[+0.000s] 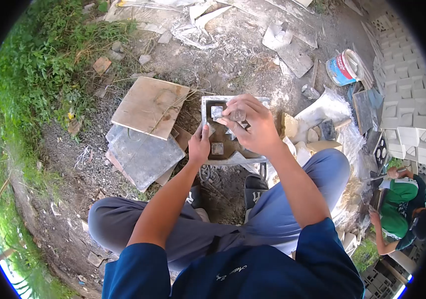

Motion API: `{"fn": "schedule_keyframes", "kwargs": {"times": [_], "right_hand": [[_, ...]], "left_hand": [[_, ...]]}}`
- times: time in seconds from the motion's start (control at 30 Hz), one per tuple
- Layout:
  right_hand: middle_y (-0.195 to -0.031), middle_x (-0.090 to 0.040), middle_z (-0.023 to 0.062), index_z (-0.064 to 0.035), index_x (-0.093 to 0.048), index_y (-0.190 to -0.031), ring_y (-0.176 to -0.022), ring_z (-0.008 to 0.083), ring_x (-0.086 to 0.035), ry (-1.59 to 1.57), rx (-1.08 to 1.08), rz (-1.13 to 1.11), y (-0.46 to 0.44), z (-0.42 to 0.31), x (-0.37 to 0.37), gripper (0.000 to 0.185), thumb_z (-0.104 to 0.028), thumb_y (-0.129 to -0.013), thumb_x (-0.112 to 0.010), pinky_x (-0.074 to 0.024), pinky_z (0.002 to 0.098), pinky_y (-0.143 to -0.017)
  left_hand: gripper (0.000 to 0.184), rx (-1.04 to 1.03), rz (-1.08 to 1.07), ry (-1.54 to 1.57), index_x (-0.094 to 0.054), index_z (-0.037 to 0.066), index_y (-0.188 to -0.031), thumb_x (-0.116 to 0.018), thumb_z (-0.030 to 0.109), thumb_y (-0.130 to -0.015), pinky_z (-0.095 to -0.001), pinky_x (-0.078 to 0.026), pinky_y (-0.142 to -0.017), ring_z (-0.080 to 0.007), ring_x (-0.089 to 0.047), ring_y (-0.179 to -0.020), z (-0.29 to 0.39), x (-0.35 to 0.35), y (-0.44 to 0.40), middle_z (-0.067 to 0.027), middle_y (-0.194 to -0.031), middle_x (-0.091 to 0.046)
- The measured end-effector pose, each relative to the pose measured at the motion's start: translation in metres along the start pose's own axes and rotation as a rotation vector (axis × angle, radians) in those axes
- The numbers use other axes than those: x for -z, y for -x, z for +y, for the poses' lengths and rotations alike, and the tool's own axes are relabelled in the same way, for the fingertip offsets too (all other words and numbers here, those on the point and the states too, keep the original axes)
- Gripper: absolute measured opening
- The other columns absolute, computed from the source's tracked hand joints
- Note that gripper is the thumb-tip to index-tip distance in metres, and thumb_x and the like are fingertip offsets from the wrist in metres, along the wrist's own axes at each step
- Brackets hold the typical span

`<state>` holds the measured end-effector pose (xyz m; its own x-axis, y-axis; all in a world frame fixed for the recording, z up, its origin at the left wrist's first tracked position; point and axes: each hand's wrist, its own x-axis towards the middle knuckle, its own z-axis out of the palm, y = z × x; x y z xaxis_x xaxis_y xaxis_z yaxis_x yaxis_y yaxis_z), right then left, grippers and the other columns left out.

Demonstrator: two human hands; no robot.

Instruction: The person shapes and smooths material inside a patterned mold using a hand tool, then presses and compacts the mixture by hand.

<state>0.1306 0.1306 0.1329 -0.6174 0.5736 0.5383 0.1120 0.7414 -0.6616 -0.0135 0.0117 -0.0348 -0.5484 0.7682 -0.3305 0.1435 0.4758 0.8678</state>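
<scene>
A rectangular metal mould [204, 107] with a pale, dusty rim sits on the ground between my feet. Small square blocks [217, 148] stand up inside it, and a handle loop hangs at its near side. My left hand [199, 145] is closed around the left wall of the mould, thumb on the rim. Over the mould's far right part, my right hand [252, 124] is wrapped round a tool with a thick, round-ended handle [238, 115]. The tool's working end is hidden by my fingers and the blocks, so its kind cannot be told.
Left of the mould lie a tan board [150, 107] and grey slabs [145, 154]. To the right are a pale sack [330, 112] with broken pieces and a paint bucket [343, 67]. Patterned blocks [407, 94] are stacked far right, near a crouching person [402, 209] holding a tool.
</scene>
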Motion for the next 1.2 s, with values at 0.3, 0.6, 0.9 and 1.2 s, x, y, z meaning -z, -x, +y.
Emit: {"fn": "schedule_keyframes", "kwargs": {"times": [0.3, 0.6, 0.9, 1.2], "right_hand": [[-0.072, -0.053, -0.0077, -0.0031, -0.065, -0.094, -0.061, 0.0007, -0.040, -0.661, -0.379, 0.693, -0.042, -0.006, -0.015, 0.019, -0.018, -0.106, -0.067, -0.0320, 0.0224, -0.053], [-0.062, -0.040, -0.0035, -0.0039, -0.058, -0.076, -0.054, 0.0075, -0.034, -0.861, -0.605, 0.609, -0.048, -0.018, -0.034, 0.064, -0.058, -0.110, -0.048, -0.0251, 0.0274, -0.051], [-0.065, -0.045, -0.0007, -0.0083, -0.050, -0.073, -0.058, 0.0117, -0.041, -0.856, -0.701, 0.435, -0.039, -0.010, -0.066, 0.056, -0.052, -0.108, -0.056, -0.0344, 0.0304, -0.057], [-0.069, -0.044, -0.0014, -0.0070, -0.050, -0.075, -0.065, 0.0114, -0.043, -0.754, -0.565, 0.218, -0.028, 0.006, -0.081, 0.053, -0.046, -0.112, -0.051, -0.0367, 0.0296, -0.064]], "left_hand": [[0.069, 0.026, -0.026, -0.140, -0.061, 0.009, -0.145, -0.031, 0.060, -0.110, -0.0518, -0.045, -0.109, -0.0500, -0.057, -0.131, -0.011, 0.000, 0.006, -0.0280, -0.133, -0.067], [0.076, 0.283, 0.100, -0.148, -0.067, 0.009, -0.138, -0.022, 0.064, -0.108, -0.0579, -0.045, -0.107, -0.0514, -0.059, -0.125, -0.004, -0.017, 0.036, -0.0293, -0.129, -0.068], [0.082, 0.277, -0.011, -0.356, -0.074, -0.001, -0.122, -0.021, 0.060, -0.109, -0.0562, -0.048, -0.108, -0.0481, -0.064, -0.122, 0.005, -0.004, 0.025, -0.0306, -0.125, -0.070], [0.075, 0.280, 0.097, -0.421, -0.078, -0.002, -0.107, -0.029, 0.055, -0.109, -0.0563, -0.055, -0.098, -0.0501, -0.070, -0.106, 0.014, -0.014, 0.027, -0.0315, -0.108, -0.074]]}}
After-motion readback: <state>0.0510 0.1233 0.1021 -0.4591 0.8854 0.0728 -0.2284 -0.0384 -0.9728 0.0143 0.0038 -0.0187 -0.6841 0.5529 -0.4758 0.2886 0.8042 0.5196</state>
